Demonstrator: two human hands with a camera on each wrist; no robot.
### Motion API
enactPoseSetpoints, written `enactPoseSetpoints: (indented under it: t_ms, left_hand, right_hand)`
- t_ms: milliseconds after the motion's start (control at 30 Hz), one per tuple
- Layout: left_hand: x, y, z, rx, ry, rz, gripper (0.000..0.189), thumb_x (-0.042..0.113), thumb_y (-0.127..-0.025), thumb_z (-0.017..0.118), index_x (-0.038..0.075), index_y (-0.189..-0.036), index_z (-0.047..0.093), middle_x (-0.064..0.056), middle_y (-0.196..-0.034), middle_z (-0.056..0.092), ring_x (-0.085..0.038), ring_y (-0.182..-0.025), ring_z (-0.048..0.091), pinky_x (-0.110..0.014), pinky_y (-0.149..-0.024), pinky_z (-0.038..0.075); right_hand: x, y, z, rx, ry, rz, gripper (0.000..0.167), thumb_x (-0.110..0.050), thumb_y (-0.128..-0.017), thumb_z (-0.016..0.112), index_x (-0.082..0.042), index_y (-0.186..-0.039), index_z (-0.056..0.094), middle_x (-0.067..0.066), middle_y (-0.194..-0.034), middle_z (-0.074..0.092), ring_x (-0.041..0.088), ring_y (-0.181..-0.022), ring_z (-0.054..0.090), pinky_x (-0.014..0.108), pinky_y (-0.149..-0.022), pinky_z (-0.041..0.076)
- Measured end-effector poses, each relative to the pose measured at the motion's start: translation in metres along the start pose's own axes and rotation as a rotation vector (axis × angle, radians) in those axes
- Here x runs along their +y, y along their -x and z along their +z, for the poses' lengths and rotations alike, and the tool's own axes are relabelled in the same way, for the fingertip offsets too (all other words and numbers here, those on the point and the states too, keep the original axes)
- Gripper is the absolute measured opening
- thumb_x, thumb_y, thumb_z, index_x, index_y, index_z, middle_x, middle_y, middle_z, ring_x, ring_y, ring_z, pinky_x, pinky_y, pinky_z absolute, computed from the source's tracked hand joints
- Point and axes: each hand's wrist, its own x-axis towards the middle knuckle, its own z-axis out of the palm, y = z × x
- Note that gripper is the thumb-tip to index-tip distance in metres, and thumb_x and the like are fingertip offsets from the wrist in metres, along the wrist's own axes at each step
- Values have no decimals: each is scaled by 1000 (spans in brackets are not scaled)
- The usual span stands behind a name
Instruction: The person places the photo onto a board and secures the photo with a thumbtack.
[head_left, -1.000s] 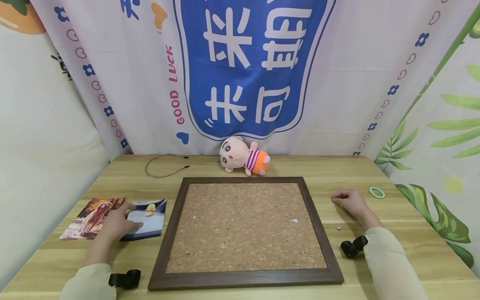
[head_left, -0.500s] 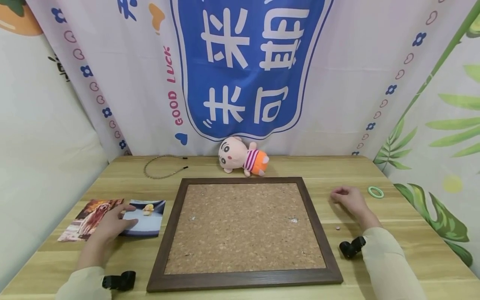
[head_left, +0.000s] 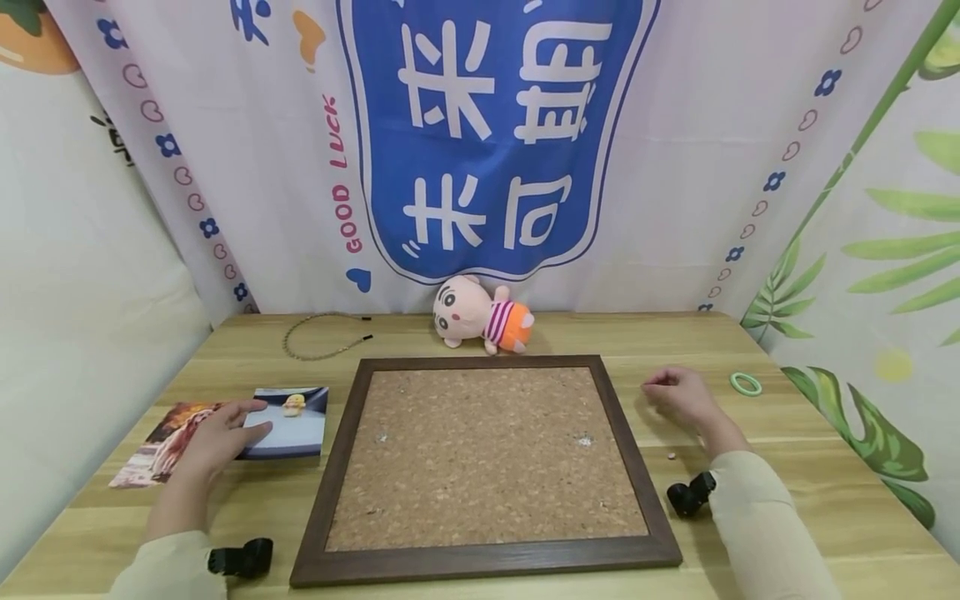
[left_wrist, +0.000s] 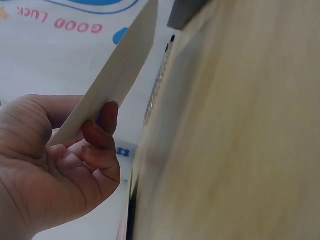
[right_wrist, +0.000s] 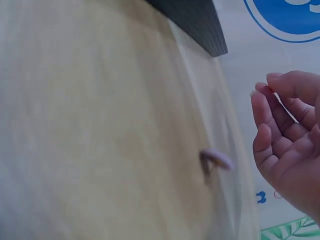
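My left hand (head_left: 212,439) pinches a photo of a yellow duck (head_left: 288,433) between thumb and fingers. In the left wrist view its pale back (left_wrist: 112,75) stands tilted above the table. Partly behind that hand lies a photo of a dog (head_left: 161,446). To the right of the framed corkboard (head_left: 487,458) is my right hand (head_left: 684,400), raised over the table. Its thumb and forefinger meet at the tips, with a tiny reddish speck (right_wrist: 268,88) between them; its kind is unclear. A pinkish thumbtack (right_wrist: 217,159) lies on the table near that hand.
Behind the corkboard a plush doll (head_left: 483,315) lies on its side. A braided headband (head_left: 318,357) is at the back left, and a green ring (head_left: 746,384) at the right. Printed cloth (head_left: 637,208) hangs along the table's back edge.
My left hand has lifted the duck photo up off the table, uncovering wood beneath it. My right hand has shifted slightly left toward the corkboard. The head view has shifted a little.
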Motion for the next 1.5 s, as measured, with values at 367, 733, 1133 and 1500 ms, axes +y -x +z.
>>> enactPoseSetpoints:
  t_ms: [367, 733, 1133, 1500]
  left_hand:
    - [44, -6, 25, 18, 86, 84, 57, 28, -84, 55, 1, -129, 33, -29, -137, 8, -45, -122, 9, -58, -90, 19]
    - [89, -23, 66, -42, 146, 164, 46, 17, -83, 57, 2, -124, 41, -25, -137, 16, -41, -122, 15, -52, -94, 18]
    - [130, -41, 126, -31, 167, 187, 39, 13, -79, 62, 4, -116, 52, -19, -128, 39, -33, -114, 36, -45, -89, 31]
    - [156, -51, 169, -13, 306, 167, 34, 6, -79, 61, 4, -112, 55, -18, -125, 42, -30, -113, 38, -41, -90, 32]
  right_hand:
    - [-23, -6, 9, -110, -70, -44, 37, -7, -84, 55, 13, -114, 48, 29, -108, 51, 12, -85, 58, 32, -78, 43]
    - [-38, -14, 28, -113, -270, -61, 32, 7, -84, 48, 21, -113, 42, 38, -114, 40, 24, -90, 57, 33, -79, 42]
    - [-52, -19, 40, -78, -177, -84, 29, -5, -85, 54, 14, -107, 51, 25, -100, 54, 24, -86, 57, 37, -78, 43]
    - [-73, -26, 54, -56, -226, -86, 31, -6, -83, 57, 13, -106, 53, 25, -99, 57, 16, -77, 60, 37, -76, 45]
